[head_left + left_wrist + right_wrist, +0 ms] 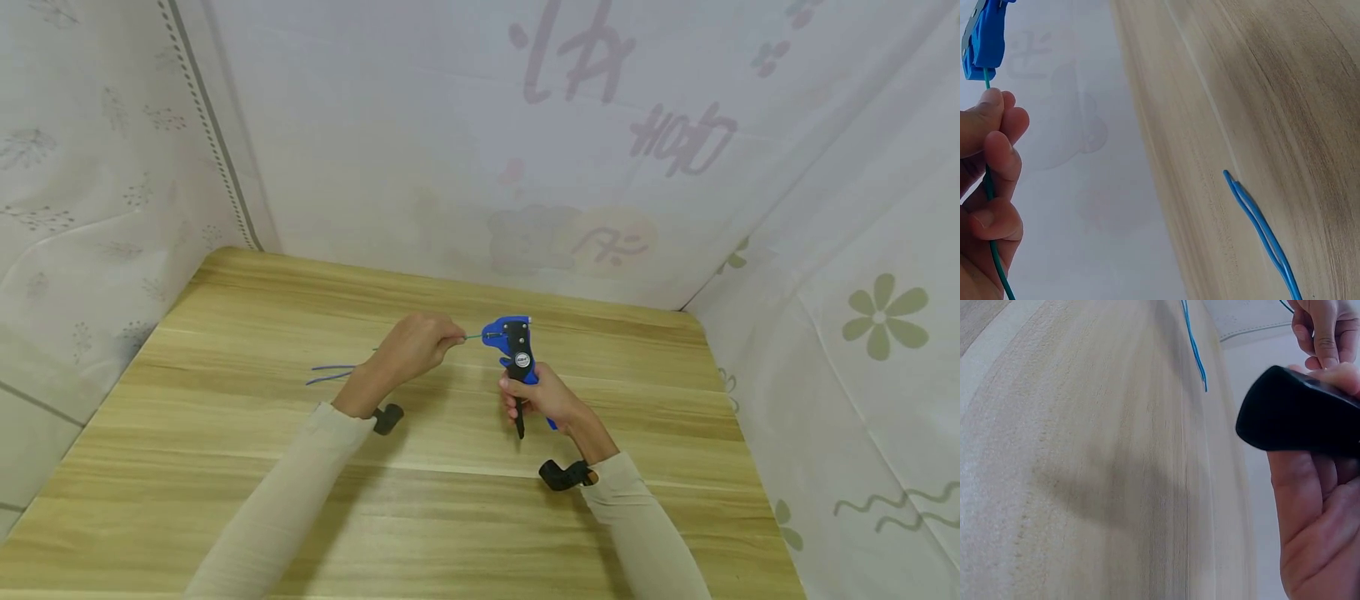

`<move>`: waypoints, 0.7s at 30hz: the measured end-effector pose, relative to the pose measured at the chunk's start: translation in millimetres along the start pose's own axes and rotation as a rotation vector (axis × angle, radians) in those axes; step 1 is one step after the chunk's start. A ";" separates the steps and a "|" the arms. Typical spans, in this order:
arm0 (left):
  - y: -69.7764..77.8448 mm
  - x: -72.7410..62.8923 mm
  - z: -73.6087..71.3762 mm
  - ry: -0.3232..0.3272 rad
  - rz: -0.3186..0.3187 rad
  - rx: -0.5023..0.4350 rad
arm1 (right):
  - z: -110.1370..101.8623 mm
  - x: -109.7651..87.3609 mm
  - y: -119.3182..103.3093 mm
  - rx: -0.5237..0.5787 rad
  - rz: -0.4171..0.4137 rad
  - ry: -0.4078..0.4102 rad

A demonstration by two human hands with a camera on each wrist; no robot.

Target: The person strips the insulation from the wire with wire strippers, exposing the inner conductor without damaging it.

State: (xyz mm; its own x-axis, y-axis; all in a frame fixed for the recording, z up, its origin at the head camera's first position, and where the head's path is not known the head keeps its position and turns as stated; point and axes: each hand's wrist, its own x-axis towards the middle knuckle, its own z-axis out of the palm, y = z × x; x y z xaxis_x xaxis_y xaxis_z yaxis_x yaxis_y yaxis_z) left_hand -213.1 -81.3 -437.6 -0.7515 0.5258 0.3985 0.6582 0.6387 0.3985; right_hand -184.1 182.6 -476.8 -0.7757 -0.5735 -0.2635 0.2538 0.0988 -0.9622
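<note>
My left hand (416, 346) pinches a green wire (999, 265) between thumb and fingertips, and the wire trails back past the curled fingers in the left wrist view. Its far end enters the nose of a blue and black wire stripper (517, 340), held upright above the table. Around the stripper's handles wraps my right hand (551, 393). In the right wrist view the black handle end (1297, 419) covers part of that hand. Two blue wires (1263, 231) lie side by side on the table, left of and partly behind the left hand in the head view.
A wood-grain table (450, 517) stretches beneath both hands. Pale printed cloth (390, 150) hangs behind it and along the sides. Each wrist carries a black camera mount (388, 419).
</note>
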 end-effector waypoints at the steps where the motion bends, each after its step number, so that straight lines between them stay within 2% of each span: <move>1: -0.1 -0.2 0.3 -0.001 -0.001 -0.001 | 0.1 0.0 0.1 -0.003 0.000 0.003; 14: 1.1 -0.8 1.2 0.001 -0.038 -0.033 | 4.3 2.8 1.9 -0.030 -0.016 0.059; 21: 0.3 -1.0 2.2 0.002 -0.025 -0.023 | 6.7 3.1 3.1 -0.027 -0.023 0.087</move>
State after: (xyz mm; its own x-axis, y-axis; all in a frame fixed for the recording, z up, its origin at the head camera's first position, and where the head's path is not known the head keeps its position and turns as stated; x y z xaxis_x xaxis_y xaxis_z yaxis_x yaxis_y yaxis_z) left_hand -212.3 -80.4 -439.7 -0.7675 0.5091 0.3897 0.6403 0.6384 0.4271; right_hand -181.9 175.6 -480.1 -0.8284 -0.5035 -0.2455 0.2211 0.1087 -0.9692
